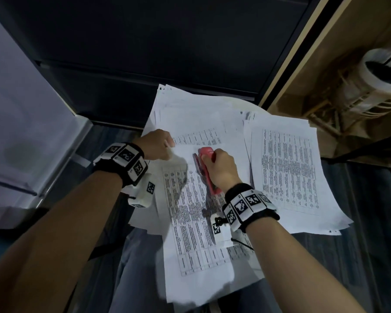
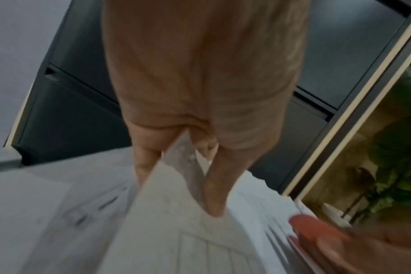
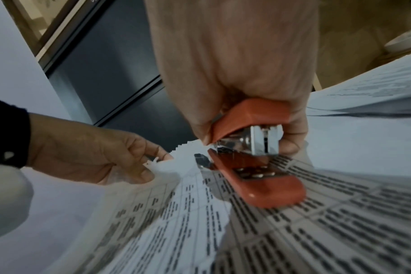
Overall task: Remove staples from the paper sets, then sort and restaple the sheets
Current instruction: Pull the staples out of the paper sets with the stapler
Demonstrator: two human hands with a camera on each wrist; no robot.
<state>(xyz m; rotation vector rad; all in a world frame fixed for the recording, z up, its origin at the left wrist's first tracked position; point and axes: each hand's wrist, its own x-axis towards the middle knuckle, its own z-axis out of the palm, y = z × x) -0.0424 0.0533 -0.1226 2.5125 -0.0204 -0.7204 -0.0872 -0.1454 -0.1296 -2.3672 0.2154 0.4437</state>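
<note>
Dark cabinet front [image 1: 167,53] behind a surface heaped with white printed paper sheets [image 1: 196,123]. Left hand [image 1: 156,144] pinches the top corner of a printed table sheet [image 1: 190,222], lifting it off the heap. Right hand [image 1: 219,169] grips a red metal stapler [image 3: 253,166], mouth agape, just beside that corner. A second paper stack [image 1: 289,168] lies right of the stapler.

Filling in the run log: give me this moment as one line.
left hand: pinches corner of paper set | right hand: grips red stapler, mouth open near that corner | second stack: right, untouched
</note>
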